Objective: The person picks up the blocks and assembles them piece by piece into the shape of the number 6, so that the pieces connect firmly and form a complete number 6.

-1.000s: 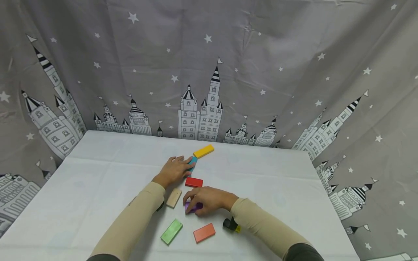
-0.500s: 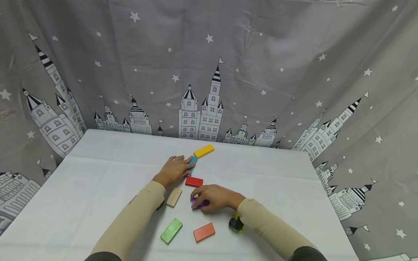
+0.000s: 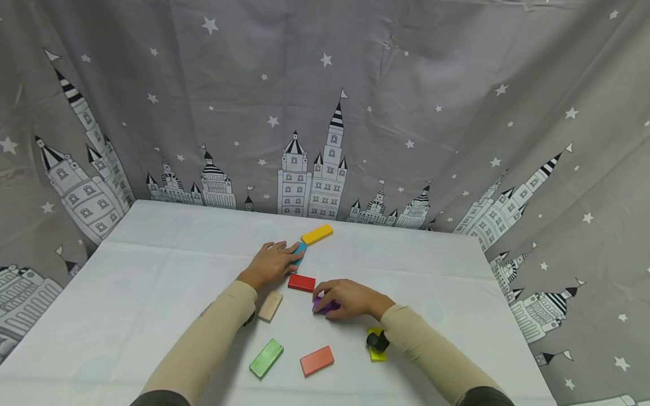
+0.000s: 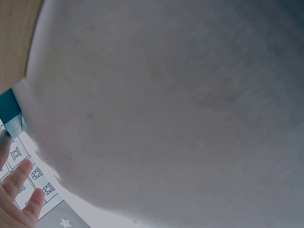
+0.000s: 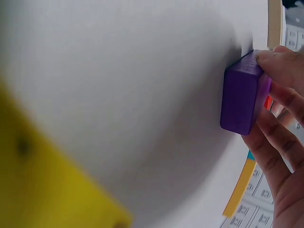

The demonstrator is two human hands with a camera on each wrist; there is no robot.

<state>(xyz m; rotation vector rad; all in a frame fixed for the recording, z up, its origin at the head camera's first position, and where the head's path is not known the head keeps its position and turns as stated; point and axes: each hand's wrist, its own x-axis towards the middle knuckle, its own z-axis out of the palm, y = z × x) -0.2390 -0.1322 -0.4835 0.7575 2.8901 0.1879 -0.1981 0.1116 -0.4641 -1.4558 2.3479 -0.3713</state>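
Note:
My left hand [image 3: 271, 264] holds a blue block [image 3: 301, 251] with its fingertips at the middle of the table. In the left wrist view, one end of the blue block [image 4: 10, 110] shows beside a fingertip; the thumb's contact is hidden there. To the right and nearer, my right hand [image 3: 350, 298] grips a purple block [image 3: 323, 305] between thumb and fingers. The right wrist view shows the thumb on one face of this purple block [image 5: 240, 97] and fingers on the other. Between the hands lies a red block [image 3: 302, 283].
A yellow-orange block [image 3: 317, 234] lies beyond the blue one. Nearer are a plain wooden block [image 3: 271, 306], a green block [image 3: 266, 358] and a salmon block [image 3: 317, 361]. Under the right wrist lies a yellow block [image 3: 377, 354]. A printed curtain [image 3: 244, 67] hangs behind the white table [image 3: 167, 270].
My right hand has moved right and slightly away from me with the purple block, leaving more of the yellow block showing. My left hand has stayed at the blue block.

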